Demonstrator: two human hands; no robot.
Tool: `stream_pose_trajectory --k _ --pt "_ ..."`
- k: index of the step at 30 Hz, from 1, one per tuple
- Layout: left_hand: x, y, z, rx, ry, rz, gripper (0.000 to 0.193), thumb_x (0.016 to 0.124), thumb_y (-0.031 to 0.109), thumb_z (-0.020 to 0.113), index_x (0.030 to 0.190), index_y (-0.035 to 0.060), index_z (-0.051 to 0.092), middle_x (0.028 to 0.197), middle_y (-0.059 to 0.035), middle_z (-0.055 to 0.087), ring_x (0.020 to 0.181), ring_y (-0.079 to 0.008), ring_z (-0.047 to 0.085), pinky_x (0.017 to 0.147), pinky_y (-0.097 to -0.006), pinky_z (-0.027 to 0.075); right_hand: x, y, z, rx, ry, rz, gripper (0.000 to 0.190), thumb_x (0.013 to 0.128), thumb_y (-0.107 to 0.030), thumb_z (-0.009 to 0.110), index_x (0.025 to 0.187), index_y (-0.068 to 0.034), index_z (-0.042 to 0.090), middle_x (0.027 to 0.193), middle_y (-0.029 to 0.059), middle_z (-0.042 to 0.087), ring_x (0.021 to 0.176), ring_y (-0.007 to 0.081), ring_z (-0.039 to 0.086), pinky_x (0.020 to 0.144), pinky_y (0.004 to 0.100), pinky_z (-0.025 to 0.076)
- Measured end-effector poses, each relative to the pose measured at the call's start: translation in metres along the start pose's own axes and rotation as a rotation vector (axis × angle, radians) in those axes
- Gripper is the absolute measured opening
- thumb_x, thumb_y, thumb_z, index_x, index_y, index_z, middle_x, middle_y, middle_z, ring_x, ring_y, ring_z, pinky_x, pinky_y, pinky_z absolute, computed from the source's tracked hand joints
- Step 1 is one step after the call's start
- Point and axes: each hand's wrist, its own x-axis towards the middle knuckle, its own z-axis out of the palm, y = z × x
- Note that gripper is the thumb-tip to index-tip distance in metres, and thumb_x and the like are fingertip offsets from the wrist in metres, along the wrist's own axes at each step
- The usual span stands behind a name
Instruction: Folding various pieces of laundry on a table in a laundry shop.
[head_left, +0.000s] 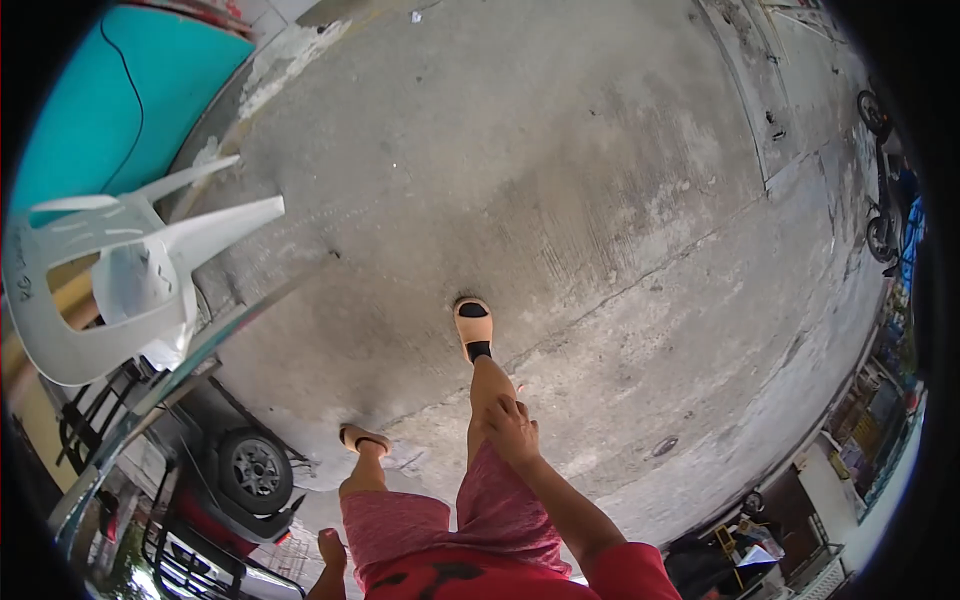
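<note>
My right hand (513, 432) hangs over my right knee, near the hem of the red shorts (502, 502), with its fingers curled loosely; no object shows in it. At the lower left, my left hand (331, 549) is beside the shorts, partly cut off by its angle, and whether it grips anything is unclear. Both feet wear tan slide sandals (475, 328) on the concrete ground (420, 225), the right foot further forward than the left.
A white plastic chair (150, 300) stands at left by a turquoise panel (172, 67). Below it are a metal-framed edge and a vehicle with a black wheel (256, 471). A motorcycle (883, 180) is at far right; assorted items (750, 547) lie at lower right.
</note>
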Motion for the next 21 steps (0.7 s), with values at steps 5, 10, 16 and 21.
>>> stream_pose_trajectory --k 5,10,16,21 --pt "0.003 0.124 -0.056 -0.264 -0.269 -0.191 0.021 0.081 0.018 0.048 0.095 0.0019 0.049 0.083 -0.013 0.057 0.074 -0.0267 0.056 0.066 -0.0355 0.044 0.029 0.013 -0.021 0.347 0.079 0.095 0.029 0.075 -0.025 0.056 0.102 -0.014 0.053 0.11 0.0069 0.048 0.104 0.0288 0.046 0.077 0.0455 0.043" --pt "0.036 0.284 -0.097 -0.327 -0.346 0.002 0.023 0.082 0.02 0.046 0.097 0.0027 0.048 0.084 -0.0121 0.058 0.075 -0.0254 0.057 0.066 -0.0356 0.045 -0.011 0.081 -0.042 0.207 -0.089 0.333 0.025 0.076 -0.014 0.047 0.1 -0.012 0.054 0.107 0.0132 0.052 0.1 0.0322 0.049 0.081 0.041 0.043" --pt "0.089 0.511 -0.166 -0.164 -0.327 0.448 0.024 0.084 0.022 0.044 0.099 0.0037 0.047 0.084 -0.0111 0.059 0.076 -0.0239 0.058 0.066 -0.0357 0.045 -0.055 0.097 -0.169 1.065 0.192 0.891 0.023 0.074 -0.006 0.043 0.095 -0.011 0.052 0.07 0.009 0.059 0.057 0.0166 0.057 0.044 0.0289 0.043" --pt "0.083 0.701 -0.247 -0.616 -0.303 0.335 0.026 0.084 0.023 0.044 0.104 0.0069 0.044 0.09 -0.0096 0.059 0.082 -0.0204 0.057 0.068 -0.036 0.044 0.001 -0.006 -0.287 1.069 0.166 0.907 0.024 0.075 -0.007 0.042 0.097 -0.007 0.05 0.07 0.011 0.057 0.053 0.0165 0.053 0.041 0.0272 0.042"
